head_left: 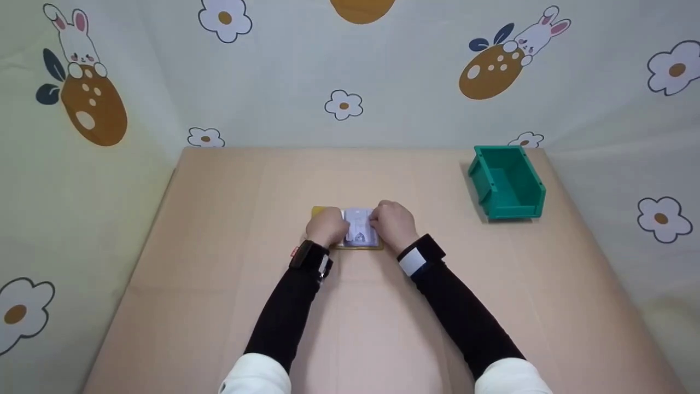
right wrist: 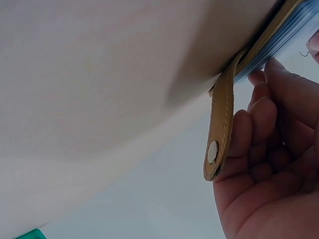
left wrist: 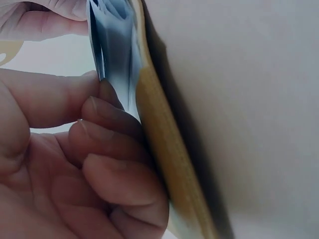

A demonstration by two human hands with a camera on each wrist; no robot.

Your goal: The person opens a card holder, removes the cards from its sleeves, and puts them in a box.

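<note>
A card holder with clear plastic sleeves [head_left: 360, 225] and a tan leather cover [left wrist: 162, 114] lies open on the table between both hands. My left hand [head_left: 327, 226] pinches the edge of a sleeve between thumb and forefinger, its other fingers curled against the cover. On the opposite side, my right hand [head_left: 395, 225] pinches the sleeves [right wrist: 271, 52] at their edge, with its remaining fingers curled in. A stitched strap [right wrist: 222, 114] with a round metal snap [right wrist: 213, 152] sticks out from the cover beside the right fingers.
At the table's back right corner stands a green plastic bin [head_left: 508, 186]. The table [head_left: 246, 191] has a light tan surface, and a printed curtain [head_left: 284, 82] with flowers and rabbits surrounds its back and sides.
</note>
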